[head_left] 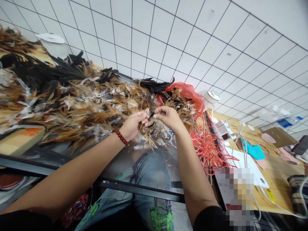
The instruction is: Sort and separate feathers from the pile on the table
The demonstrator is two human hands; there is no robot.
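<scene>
My left hand (134, 124), with a dark red bead bracelet (122, 137) at the wrist, is closed in a pinch. Close beside it, my right hand (168, 118) also has its thumb and fingers pressed together. Between the fingertips a small dark feather (151, 114) shows, mostly covered by the fingers. Both hands are just above a large heap of brown feathers (96, 109) with pale fluffy bases. Longer black feathers (57, 72) lie along the back of the heap.
A red plastic bag (190, 96) lies behind my right hand, with tangled red string (204, 146) beside my forearm. A white spool (53, 41) stands back left. Farther right, a wooden table (281, 189) carries cables, a white tablet-like slab (247, 166) and turquoise cloth (254, 149).
</scene>
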